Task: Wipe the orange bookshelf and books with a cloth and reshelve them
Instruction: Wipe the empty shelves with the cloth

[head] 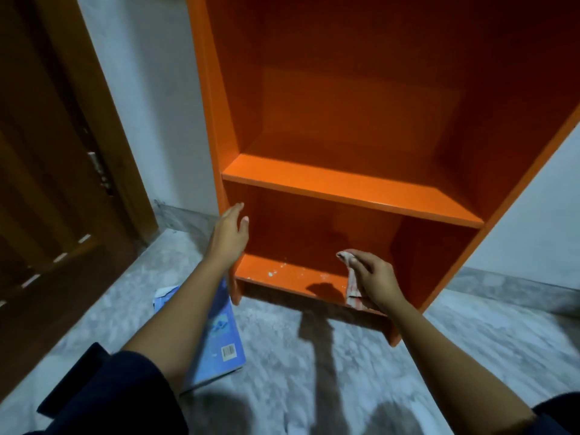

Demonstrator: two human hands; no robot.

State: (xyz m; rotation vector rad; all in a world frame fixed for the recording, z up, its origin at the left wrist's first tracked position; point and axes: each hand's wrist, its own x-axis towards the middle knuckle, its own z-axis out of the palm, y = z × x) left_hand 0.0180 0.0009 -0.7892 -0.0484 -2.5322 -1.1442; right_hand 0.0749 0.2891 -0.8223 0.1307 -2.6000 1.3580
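Nearest to me were the person's dark sleeves (103,394), pushed back from both bare forearms. Under the left forearm a blue book (219,340) lay flat on the grey mottled floor (314,372), barcode up. The arm hid part of it, as well as most of a white and blue item (164,295) beyond it.

The left hand (229,237) was relaxed, fingers straight, at the front edge of the orange bookshelf's (345,183) left side panel; I could not tell whether it touched. The right hand (375,277) gripped a pale, red-marked cloth (353,287), which hung over the front of the bottom shelf (282,274), where white specks showed. The compartments above it held no books.

Left of the bookshelf stood a brown wooden door (47,183) and a white wall (150,105).
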